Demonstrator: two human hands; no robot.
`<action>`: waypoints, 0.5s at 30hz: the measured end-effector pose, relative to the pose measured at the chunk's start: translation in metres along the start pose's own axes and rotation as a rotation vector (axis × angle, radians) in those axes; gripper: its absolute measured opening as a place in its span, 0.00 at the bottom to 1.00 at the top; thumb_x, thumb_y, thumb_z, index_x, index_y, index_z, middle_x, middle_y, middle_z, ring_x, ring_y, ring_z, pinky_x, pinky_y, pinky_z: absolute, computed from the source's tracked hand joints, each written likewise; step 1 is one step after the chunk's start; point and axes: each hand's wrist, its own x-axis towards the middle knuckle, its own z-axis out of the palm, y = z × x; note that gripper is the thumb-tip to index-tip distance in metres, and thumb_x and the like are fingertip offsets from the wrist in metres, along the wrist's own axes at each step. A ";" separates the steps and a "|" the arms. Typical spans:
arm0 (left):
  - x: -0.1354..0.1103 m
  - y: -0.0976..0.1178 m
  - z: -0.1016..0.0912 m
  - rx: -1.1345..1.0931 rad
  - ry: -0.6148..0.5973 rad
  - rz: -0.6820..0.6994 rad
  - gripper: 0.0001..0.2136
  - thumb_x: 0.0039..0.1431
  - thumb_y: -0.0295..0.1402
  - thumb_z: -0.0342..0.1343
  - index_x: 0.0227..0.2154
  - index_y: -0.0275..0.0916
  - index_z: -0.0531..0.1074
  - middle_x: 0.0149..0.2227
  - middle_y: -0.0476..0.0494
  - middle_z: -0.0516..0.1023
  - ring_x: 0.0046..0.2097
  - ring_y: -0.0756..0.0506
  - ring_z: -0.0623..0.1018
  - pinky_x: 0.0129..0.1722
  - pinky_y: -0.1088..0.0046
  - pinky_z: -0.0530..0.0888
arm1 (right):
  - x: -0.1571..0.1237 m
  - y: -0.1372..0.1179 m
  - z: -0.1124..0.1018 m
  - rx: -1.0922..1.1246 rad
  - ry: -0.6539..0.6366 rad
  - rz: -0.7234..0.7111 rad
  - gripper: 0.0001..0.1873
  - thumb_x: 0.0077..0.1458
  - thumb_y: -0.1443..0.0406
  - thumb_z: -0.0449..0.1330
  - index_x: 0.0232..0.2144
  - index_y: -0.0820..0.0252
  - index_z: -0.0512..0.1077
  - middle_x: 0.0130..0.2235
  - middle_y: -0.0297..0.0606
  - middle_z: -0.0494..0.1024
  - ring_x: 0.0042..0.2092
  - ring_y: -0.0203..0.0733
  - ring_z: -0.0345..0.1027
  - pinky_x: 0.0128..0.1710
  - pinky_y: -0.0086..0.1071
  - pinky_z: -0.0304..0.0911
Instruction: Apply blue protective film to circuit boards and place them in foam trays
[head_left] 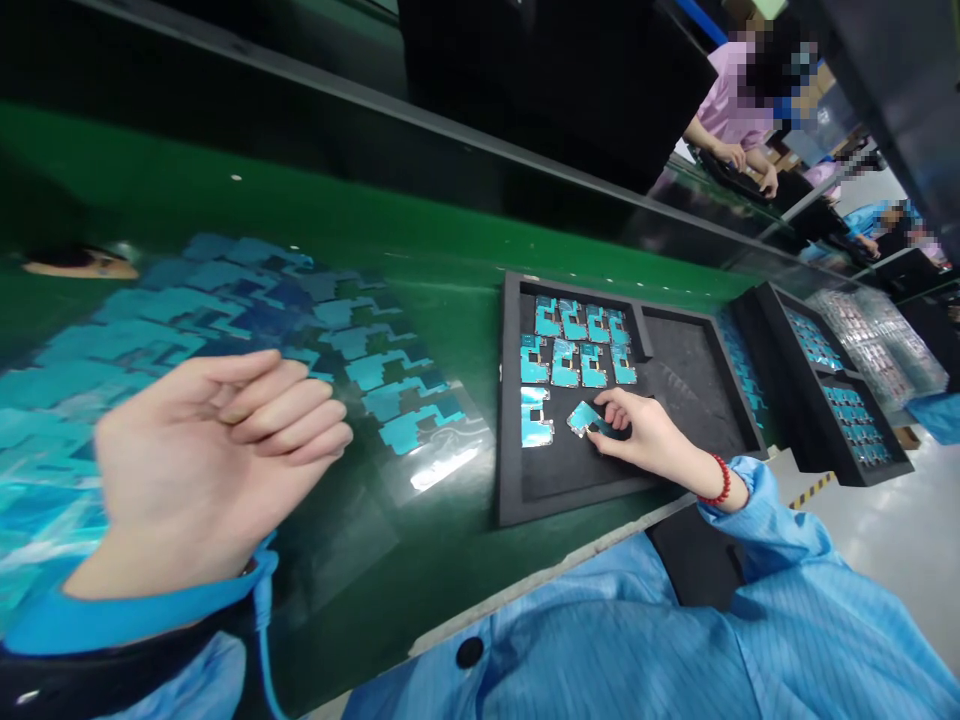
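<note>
My right hand [637, 430] pinches a small teal circuit board [582, 418] between thumb and fingers, tilted over the black foam tray [517, 500]. In the tray's left compartment, similar circuit boards [565, 362] lie in rows, with a single shiny one [535, 418] at the left of the nearest row. My left hand [225, 450] is raised above the left part of the bench, palm towards me, fingers curled in; nothing shows in it. Beneath and behind it many teal board-shaped pieces [405, 425] are spread out in overlapping rows.
A blue cord [264, 600] hangs from a band at my left wrist. Stacked black trays [832, 400] with more boards stand at the right, with clear plastic packs [877, 340] behind. A dark panel [555, 80] rises at the back. Co-workers [739, 100] sit at the upper right.
</note>
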 end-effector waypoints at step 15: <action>0.005 0.000 -0.007 -0.016 -0.010 -0.012 0.16 0.50 0.23 0.43 0.19 0.39 0.38 0.16 0.55 0.41 0.18 0.52 0.44 0.13 0.75 0.50 | 0.017 0.005 -0.029 -0.264 -0.257 -0.486 0.14 0.64 0.66 0.53 0.50 0.60 0.70 0.52 0.49 0.69 0.52 0.49 0.65 0.52 0.45 0.67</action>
